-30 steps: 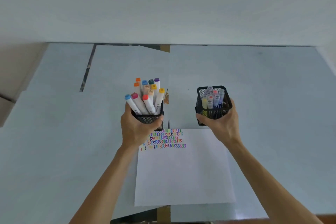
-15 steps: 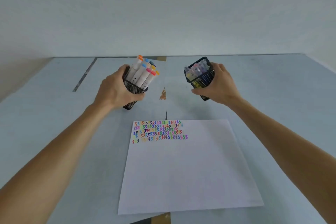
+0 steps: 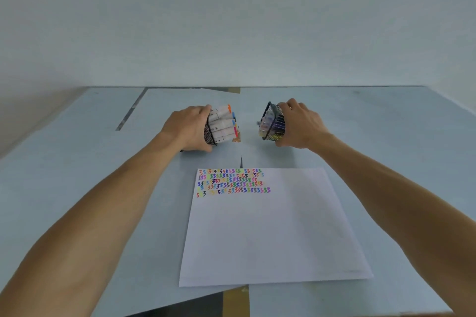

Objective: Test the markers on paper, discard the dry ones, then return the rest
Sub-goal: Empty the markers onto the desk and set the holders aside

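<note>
1. Our left hand (image 3: 186, 127) grips a black mesh cup (image 3: 210, 134) tipped sideways; its white markers (image 3: 221, 123) point right, their barrel print too small to read.
2. Our right hand (image 3: 300, 125) grips a second mesh cup (image 3: 273, 123), tipped left toward the first.
3. Below both hands lies the paper (image 3: 273, 226); rows of coloured "3" marks (image 3: 231, 183) fill its top-left corner.

White paper (image 3: 273, 229) (rainbow squiggles (image 3: 231, 183)), black mesh cups (image 3: 274, 126).
</note>
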